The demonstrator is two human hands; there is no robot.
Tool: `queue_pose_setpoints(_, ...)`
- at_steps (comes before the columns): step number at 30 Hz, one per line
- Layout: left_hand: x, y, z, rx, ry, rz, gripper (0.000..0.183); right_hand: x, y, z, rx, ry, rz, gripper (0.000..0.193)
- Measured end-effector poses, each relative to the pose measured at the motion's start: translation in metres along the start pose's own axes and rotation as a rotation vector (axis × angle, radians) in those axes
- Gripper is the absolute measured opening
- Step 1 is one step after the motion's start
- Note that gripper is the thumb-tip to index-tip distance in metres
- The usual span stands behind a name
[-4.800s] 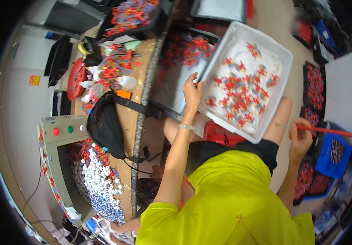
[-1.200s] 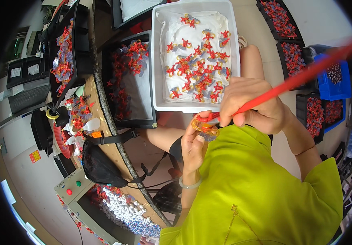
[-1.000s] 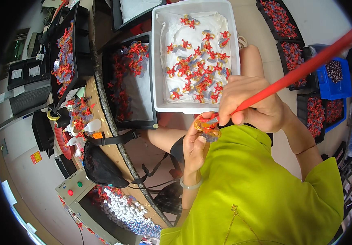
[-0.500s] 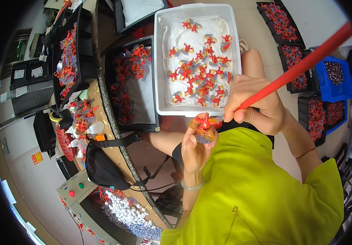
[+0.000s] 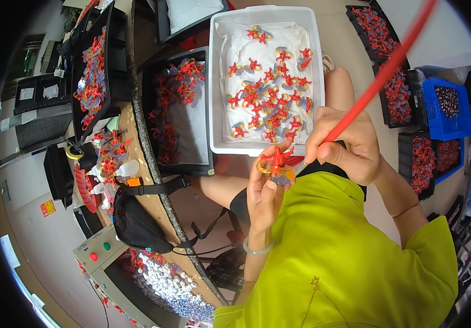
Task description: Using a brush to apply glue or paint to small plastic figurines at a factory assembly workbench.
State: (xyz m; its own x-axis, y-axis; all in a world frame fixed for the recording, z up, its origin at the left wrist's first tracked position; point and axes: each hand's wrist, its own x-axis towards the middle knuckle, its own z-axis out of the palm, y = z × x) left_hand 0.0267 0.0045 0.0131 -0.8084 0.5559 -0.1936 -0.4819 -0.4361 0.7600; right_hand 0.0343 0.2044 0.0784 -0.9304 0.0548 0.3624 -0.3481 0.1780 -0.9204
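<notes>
In front of my body my left hand pinches a small figurine, red on top, with a yellow ring and a translucent bluish-grey piece. My right hand grips a long red-handled paintbrush like a pen. Its tip comes down beside the figurine; whether it touches cannot be made out. Just beyond both hands stands a white plastic bin lined with white sheet, where many similar red figurines lie, clustered toward the near half.
Left of the bin is a black tray of more figurines. A wooden workbench carries white bottles, a black mesh bag and a grey machine. On the right are black trays of red pieces and a blue basket.
The brush handle has swung to a steeper angle, its far end moving left. The figurine has turned slightly in my left fingers. My right hand has shifted a little.
</notes>
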Motion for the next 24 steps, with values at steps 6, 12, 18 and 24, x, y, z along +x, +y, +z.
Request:
queue_pose_setpoints(6, -0.001, 0.0, -0.004, 0.037, -0.028, 0.017, 0.062, -0.001, 0.003, 0.002, 0.024, -0.012, 0.033, 0.034)
queue_pose_setpoints(12, -0.002, 0.0, -0.003, -0.069, 0.005, 0.003, 0.07, -0.005, -0.004, 0.013, 0.127, 0.137, 0.103, 0.024)
queue_pose_setpoints(18, 0.004, -0.001, 0.005, -0.146, 0.056, 0.035, 0.072, -0.02, 0.003, 0.034, -0.098, 0.171, -0.125, 0.015)
queue_pose_setpoints(24, 0.003, 0.001, 0.009, -0.254, 0.064, 0.006, 0.066, -0.026, 0.001, 0.042, -0.195, 0.293, -0.197, 0.017)
